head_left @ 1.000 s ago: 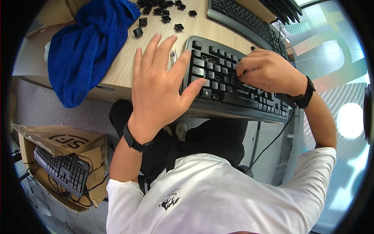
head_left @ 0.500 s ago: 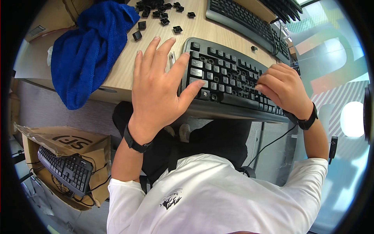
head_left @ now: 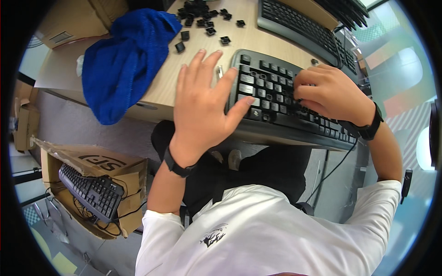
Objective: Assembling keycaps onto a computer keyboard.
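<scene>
A black keyboard (head_left: 271, 103) lies at the near edge of the desk, with gaps where several of its keycaps are off. My left hand (head_left: 202, 103) is open at its left end, fingers spread and thumb resting on the left-hand keys. Over the middle of the keyboard, my right hand (head_left: 334, 94) is closed, fingers curled and fingertips pinched low at the keys. What those fingertips hold, if anything, is hidden. Loose black keycaps (head_left: 198, 11) lie in a pile at the back of the desk, a few scattered closer. A small clear-and-metal piece (head_left: 220, 71) sits beside my left fingers.
A blue cloth (head_left: 126, 64) hangs over the desk's front edge at the left. Another keyboard (head_left: 299, 30) lies at the back right. On the floor at the lower left, an open cardboard box (head_left: 131, 184) holds a keyboard (head_left: 92, 193) and cables. A cardboard carton (head_left: 69, 23) stands at the back left.
My right hand has moved left across the keyboard, now covering its middle keys. My left hand keeps its place at the left end. The whole view has shifted a little.
</scene>
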Tool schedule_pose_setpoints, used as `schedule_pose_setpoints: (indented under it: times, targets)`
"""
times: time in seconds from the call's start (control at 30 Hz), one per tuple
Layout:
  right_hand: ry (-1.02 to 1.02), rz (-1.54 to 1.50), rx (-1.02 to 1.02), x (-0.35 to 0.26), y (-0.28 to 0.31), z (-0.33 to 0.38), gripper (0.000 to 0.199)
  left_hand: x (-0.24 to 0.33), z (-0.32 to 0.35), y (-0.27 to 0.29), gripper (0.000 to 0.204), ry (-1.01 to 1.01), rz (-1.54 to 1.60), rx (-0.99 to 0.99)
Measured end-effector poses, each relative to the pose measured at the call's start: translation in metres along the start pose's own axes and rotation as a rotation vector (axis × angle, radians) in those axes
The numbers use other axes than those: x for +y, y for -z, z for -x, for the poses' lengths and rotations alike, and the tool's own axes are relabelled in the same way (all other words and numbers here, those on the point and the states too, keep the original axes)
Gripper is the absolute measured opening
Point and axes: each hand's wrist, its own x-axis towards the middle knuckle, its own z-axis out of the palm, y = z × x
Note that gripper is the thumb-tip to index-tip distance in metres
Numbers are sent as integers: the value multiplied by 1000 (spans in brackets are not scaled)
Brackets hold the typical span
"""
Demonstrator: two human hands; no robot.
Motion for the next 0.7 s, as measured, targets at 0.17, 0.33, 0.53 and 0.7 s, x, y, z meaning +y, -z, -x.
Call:
schedule_pose_setpoints:
  times: [0.17, 0.33, 0.53, 0.7]
  targets:
    - [-11, -35, 6, 3, 0, -3, 17, -2, 3, 1, 50, -3, -4, 0]
    - [77, -113, -28, 11, 7, -12, 12, -1, 2, 1, 51, -9, -9, -12]
    - [65, -179, -109, 17, 9, -20, 12, -3, 1, 1, 53, -2, -15, -29]
    - [120, -148, 145, 9, 16, 4, 17, -1, -1, 2, 51, -10, -3, -36]
